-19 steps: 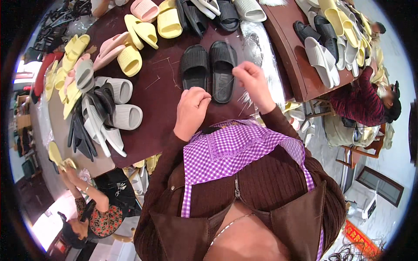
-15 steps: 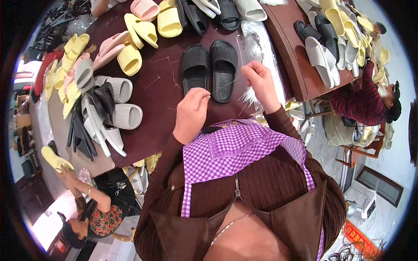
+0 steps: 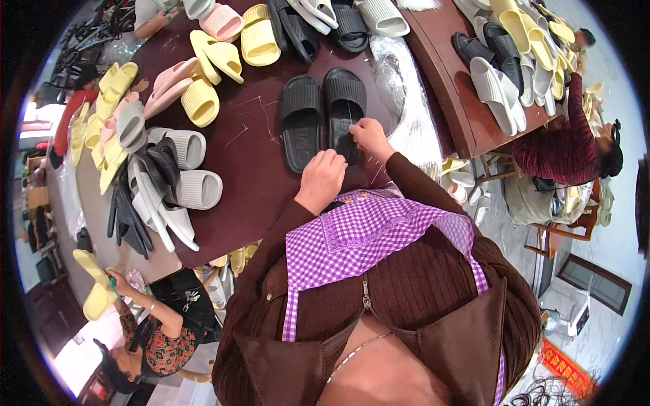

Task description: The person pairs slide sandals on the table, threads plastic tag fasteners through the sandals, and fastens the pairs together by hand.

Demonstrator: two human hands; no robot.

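Black rubber slippers [image 3: 323, 118], a matched pair, lie flat on the dark bench [image 3: 250, 176] just ahead of both hands. The right hand [image 3: 370, 135] pinches the nearer slipper's heel edge, fingers together; the left hand [image 3: 321, 179] rests curled beside it, holding nothing visible. Keeping the pair aligned while gripping looks wise.

yellow slippers [image 3: 252, 35] | grey slippers [image 3: 187, 168] | plastic bags [image 3: 405, 101]
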